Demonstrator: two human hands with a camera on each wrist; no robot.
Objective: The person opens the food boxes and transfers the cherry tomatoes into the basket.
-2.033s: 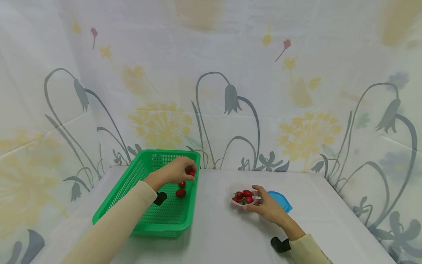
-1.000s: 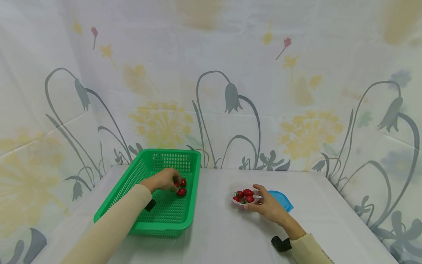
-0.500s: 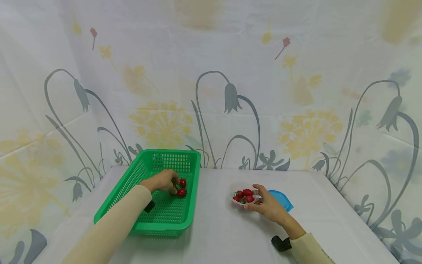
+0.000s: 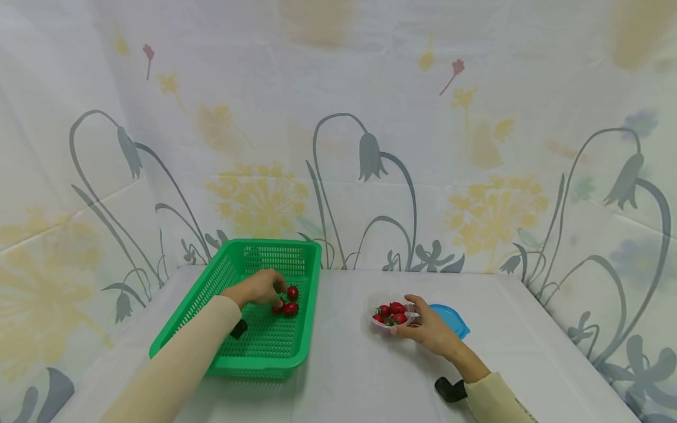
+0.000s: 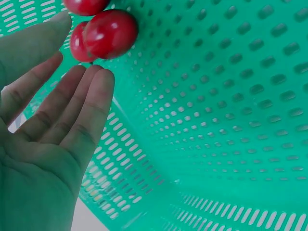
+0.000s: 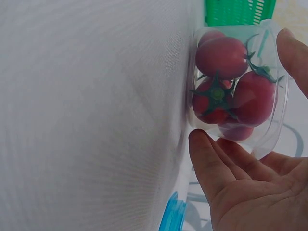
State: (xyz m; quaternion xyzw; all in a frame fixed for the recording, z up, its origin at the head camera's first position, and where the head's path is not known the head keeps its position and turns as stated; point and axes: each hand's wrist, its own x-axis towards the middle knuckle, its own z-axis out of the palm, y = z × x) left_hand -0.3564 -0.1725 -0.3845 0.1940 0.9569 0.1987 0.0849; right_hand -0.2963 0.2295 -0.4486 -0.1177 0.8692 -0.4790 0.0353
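Note:
My left hand (image 4: 258,288) is inside the green basket (image 4: 311,329), beside three red cherry tomatoes (image 4: 290,309) that lie together on its floor. In the left wrist view its fingers (image 5: 91,106) are loosely extended, and the thumb is apart from them. The tomatoes (image 5: 112,33) sit just past the fingertips; nothing is visibly pinched. My right hand (image 4: 431,335) holds a small clear plastic container (image 4: 373,324) on the table, thumb on one side and fingers on the other. Several cherry tomatoes with green stems (image 6: 255,98) fill it.
A blue lid (image 4: 451,320) lies on the white table (image 4: 349,376), just behind and right of my right hand. Behind the table hangs a flower-printed cloth (image 4: 338,176). A black wrist device (image 4: 450,390) sits by the right sleeve.
My left hand has come down and left from the basket's right rim, where a tomato was in its fingers, and that tomato now lies beside the other two. The right hand stays still.

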